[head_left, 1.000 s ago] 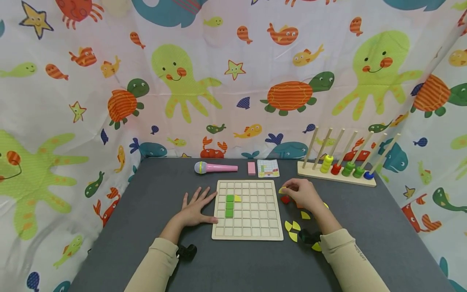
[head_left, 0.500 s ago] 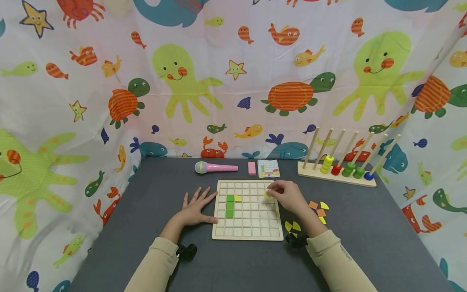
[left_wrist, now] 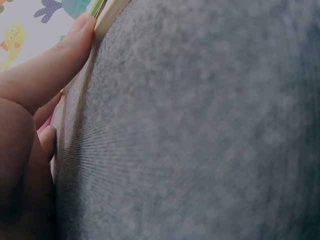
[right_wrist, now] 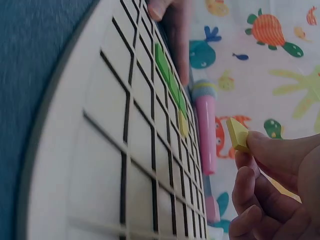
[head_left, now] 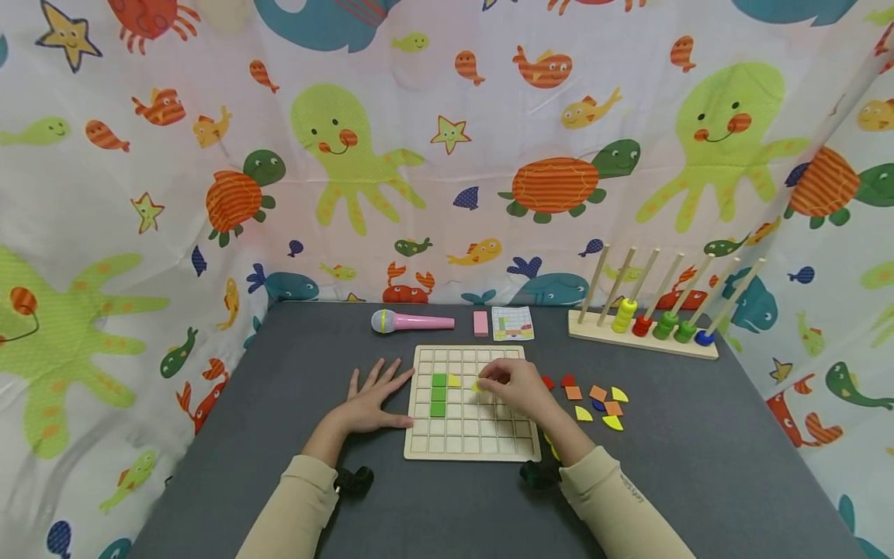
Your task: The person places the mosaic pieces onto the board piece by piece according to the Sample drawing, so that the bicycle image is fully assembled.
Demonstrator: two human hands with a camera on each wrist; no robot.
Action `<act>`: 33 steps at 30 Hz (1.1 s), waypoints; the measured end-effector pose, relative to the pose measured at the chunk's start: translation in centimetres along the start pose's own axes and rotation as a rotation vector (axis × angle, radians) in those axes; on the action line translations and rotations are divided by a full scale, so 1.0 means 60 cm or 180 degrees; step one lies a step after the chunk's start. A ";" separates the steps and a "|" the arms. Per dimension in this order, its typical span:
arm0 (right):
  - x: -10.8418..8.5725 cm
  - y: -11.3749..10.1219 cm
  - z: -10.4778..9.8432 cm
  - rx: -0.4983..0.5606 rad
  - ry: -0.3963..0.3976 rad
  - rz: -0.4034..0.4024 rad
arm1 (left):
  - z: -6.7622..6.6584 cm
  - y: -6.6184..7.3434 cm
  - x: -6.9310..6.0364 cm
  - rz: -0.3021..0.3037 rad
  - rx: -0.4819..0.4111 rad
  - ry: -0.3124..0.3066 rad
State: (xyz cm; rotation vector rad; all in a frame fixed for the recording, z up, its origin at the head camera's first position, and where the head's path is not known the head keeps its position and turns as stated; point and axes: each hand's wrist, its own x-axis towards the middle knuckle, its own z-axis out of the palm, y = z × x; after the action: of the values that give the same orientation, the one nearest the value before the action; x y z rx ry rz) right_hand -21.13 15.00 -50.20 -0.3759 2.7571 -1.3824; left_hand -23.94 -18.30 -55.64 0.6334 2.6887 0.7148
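My right hand is over the wooden grid board, pinching a yellow quarter-circle tile between thumb and index finger. In the right wrist view the tile is clear of the board's surface. Three green square tiles lie in a column in the board's left part. A second yellow tile sits in the cell right of the top green one. With fingers spread, my left hand rests by the board's left edge, its thumb touching the rim.
Loose orange squares, yellow quarter-circles, red tiles and a blue tile lie right of the board. Behind stand a toy microphone, a pink block, a pattern card and a peg-and-ring counting toy.
My right hand has carried the yellow tile leftward from the loose pieces, across the board's right edge, to above its middle. The left hand has stayed in place.
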 end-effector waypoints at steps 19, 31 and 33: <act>0.002 -0.052 0.099 0.0009 -0.0438 -0.0211 | -0.002 -0.005 0.000 -0.0079 -0.0141 -0.0054; 0.003 -0.071 0.142 -0.0276 -0.0527 -0.0187 | -0.006 0.002 0.001 -0.0093 -0.0162 -0.0113; 0.003 -0.072 0.145 -0.0312 -0.0536 -0.0182 | -0.008 0.005 -0.001 -0.0088 -0.0150 -0.0124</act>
State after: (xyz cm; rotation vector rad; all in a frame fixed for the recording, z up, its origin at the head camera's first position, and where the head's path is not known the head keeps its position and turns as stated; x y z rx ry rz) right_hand -19.27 5.65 -52.03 -0.5522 2.7015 -1.1694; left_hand -23.99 -18.30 -55.07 0.5911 2.6318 0.7486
